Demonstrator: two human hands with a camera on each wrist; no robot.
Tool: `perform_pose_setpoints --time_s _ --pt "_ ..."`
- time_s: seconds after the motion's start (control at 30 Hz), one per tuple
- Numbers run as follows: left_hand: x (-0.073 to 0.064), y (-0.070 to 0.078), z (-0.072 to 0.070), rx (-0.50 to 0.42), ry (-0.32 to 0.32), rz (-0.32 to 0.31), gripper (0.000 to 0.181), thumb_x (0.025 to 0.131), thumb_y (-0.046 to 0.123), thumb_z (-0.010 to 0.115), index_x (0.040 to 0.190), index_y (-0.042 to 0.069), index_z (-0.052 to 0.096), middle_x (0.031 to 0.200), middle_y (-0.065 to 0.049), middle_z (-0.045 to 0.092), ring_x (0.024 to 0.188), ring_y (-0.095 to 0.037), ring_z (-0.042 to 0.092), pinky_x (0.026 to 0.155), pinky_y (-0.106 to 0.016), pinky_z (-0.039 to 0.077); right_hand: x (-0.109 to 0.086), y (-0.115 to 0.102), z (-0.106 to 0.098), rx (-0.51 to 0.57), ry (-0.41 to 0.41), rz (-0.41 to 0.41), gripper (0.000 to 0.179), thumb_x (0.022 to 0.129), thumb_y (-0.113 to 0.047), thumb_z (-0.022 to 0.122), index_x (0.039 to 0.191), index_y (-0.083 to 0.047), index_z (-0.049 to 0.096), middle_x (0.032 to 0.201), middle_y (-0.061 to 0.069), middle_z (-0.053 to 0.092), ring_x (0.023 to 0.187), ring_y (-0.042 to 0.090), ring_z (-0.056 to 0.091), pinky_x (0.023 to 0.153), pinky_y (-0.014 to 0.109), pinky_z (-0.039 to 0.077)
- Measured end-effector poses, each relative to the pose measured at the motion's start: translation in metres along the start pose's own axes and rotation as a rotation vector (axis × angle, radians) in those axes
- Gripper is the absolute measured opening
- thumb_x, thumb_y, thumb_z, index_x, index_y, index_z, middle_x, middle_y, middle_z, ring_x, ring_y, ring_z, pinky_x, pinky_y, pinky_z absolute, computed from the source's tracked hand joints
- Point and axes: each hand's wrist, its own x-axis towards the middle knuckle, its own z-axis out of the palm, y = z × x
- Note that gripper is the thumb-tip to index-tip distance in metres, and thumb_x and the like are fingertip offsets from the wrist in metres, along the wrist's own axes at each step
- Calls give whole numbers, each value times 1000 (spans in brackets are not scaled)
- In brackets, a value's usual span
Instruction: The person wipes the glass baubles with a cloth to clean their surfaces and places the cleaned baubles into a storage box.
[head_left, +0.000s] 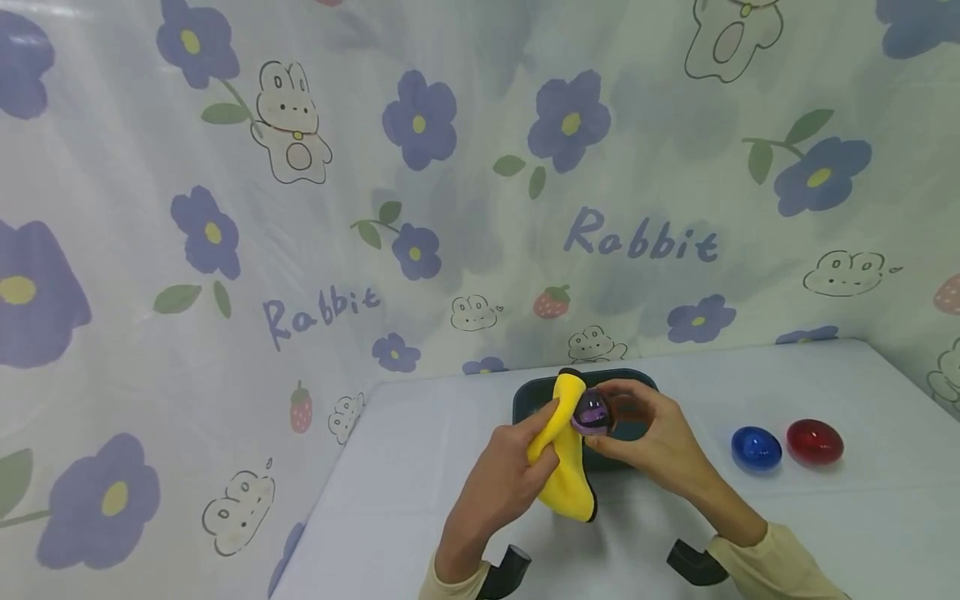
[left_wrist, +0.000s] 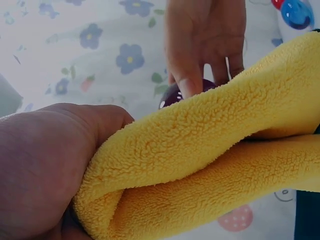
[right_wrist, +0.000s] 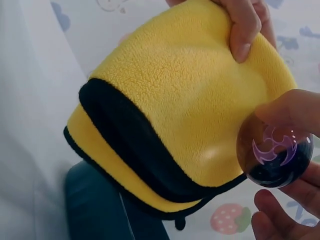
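Note:
A yellow cloth (head_left: 567, 483) with a dark edge hangs folded from my left hand (head_left: 504, 468), whose fingers and thumb grip it. My right hand (head_left: 657, 435) pinches a purple glass ball (head_left: 592, 413) between thumb and fingers, right beside the cloth. In the right wrist view the ball (right_wrist: 275, 150) is see-through, with a purple pattern and a dark lower part, and it overlaps the edge of the cloth (right_wrist: 185, 110). The cloth (left_wrist: 200, 135) hides most of the ball in the left wrist view. Both hands are held up over a dark green bin.
The dark green bin (head_left: 531, 400) stands on the white table (head_left: 405, 467) behind the hands. To the right lie a blue ball (head_left: 756, 450) and a red ball (head_left: 815, 442), close together. A curtain with flowers and rabbits (head_left: 465, 217) closes off the back and left.

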Motion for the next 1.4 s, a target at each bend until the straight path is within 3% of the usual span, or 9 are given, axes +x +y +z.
perform_pose_setpoints --time_s 0.2,0.53,0.67,0.83,1.1,1.4 --pt "-3 2 -2 8 48 33 56 96 8 55 152 14 52 115 -6 75 85 -6 64 84 -21 58 -1 -2 1 25 -35 20 57 78 -23 90 129 -16 65 126 7 68 99 19 68 89 28 57" --pt "-6 6 -4 4 91 74 56 95 4 56 150 12 55 116 -7 75 84 -7 64 83 -20 58 -4 -5 2 30 -90 3 60 77 -22 90 129 -8 64 121 11 68 93 16 69 85 30 60" --pt "-7 5 -3 24 110 88 56 94 3 57 150 12 55 118 -7 74 82 -8 62 81 -20 57 -6 -6 5 22 -115 -14 60 74 -23 92 126 -11 64 116 7 69 91 12 70 86 36 62" --pt "-6 3 -5 39 127 108 55 93 3 58 147 12 58 119 -7 74 80 -8 60 77 -20 56 -8 -10 8 20 -144 -53 59 73 -25 93 124 -16 65 114 0 70 90 8 69 87 30 61" --pt "-6 -3 -6 -6 98 107 50 96 6 57 146 12 59 110 -5 73 76 -5 58 75 -19 56 -15 -16 11 37 -155 -119 59 75 -26 92 127 -19 66 119 -3 69 97 8 68 92 25 58" --pt "-3 -7 -5 -44 45 82 55 96 9 56 151 11 53 105 -7 74 74 -2 61 74 -17 56 -16 -21 11 177 -88 -186 59 77 -7 88 130 -16 64 128 4 66 109 9 68 95 23 57"
